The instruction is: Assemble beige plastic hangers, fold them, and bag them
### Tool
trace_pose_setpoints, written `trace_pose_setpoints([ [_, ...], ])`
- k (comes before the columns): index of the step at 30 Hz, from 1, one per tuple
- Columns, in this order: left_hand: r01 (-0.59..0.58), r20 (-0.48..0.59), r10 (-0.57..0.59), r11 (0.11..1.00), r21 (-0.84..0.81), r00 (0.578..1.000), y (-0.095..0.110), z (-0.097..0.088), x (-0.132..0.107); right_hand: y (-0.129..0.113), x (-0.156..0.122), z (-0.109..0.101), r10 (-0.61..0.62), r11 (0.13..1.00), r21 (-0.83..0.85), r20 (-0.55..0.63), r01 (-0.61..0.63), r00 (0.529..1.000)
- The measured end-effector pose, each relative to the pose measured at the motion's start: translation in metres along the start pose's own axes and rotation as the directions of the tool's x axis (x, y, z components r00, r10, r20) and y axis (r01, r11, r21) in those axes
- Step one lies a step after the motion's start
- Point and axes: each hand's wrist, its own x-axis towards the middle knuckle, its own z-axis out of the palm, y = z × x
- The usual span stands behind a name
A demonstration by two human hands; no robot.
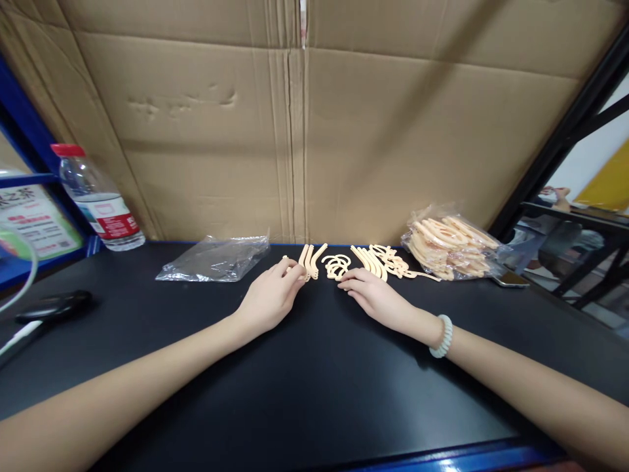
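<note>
My left hand [268, 296] rests low over the black table with its fingers bent together at the left end of a row of curved cream strips [309, 259]. A cream tip shows just past those fingers, and the rest of that piece is hidden under them. My right hand [377, 300] lies palm down, fingers stretched and slightly apart, at the near ends of another group of curved cream strips [369, 260]. Between the hands sit several C-shaped cream pieces [336, 264], close to the right fingertips. Smaller looped cream pieces [390, 259] lie beyond the right hand.
A clear bag full of cream pieces [449, 242] stands at the right, beside a phone [511, 280]. A flat clear bag [213, 259] lies left. Further left are a water bottle [105, 203] and a black device [56, 305] with a white cable. A cardboard wall [206, 131] closes the back.
</note>
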Motion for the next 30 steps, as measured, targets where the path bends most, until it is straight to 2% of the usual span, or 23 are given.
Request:
trace_pose_setpoints([
  [7,0.020,-0.053,-0.025,0.996,-0.088,0.998,0.004,-0.005,-0.001,0.007,0.000,0.002,-0.035,0.999,0.008,-0.035,0.035,0.999],
  [10,-0.025,-0.061,0.016,0.989,-0.149,0.998,0.005,-0.006,-0.001,0.005,0.000,0.001,-0.030,1.000,0.007,-0.046,0.031,0.998],
  [14,-0.094,-0.090,0.069,0.943,-0.319,0.994,0.009,-0.006,-0.001,0.003,0.001,-0.001,-0.020,1.000,0.003,-0.058,0.020,0.998],
  [17,-0.059,-0.080,0.022,0.861,-0.506,0.997,0.017,-0.008,-0.003,0.004,0.001,-0.001,-0.007,1.000,0.014,-0.080,0.008,0.997],
  [22,0.098,0.017,-0.134,0.631,-0.770,0.991,0.031,-0.007,-0.007,0.003,0.003,-0.004,0.004,0.999,0.042,-0.155,0.003,0.988],
  [26,0.246,0.149,-0.237,0.460,-0.853,0.960,0.033,-0.003,-0.006,-0.003,0.003,-0.009,0.004,0.997,0.072,-0.247,0.015,0.969],
  [30,0.332,0.237,-0.277,0.374,-0.866,0.931,0.030,-0.002,-0.004,-0.008,0.005,-0.011,0.053,0.994,0.107,-0.284,-0.023,0.957],
])
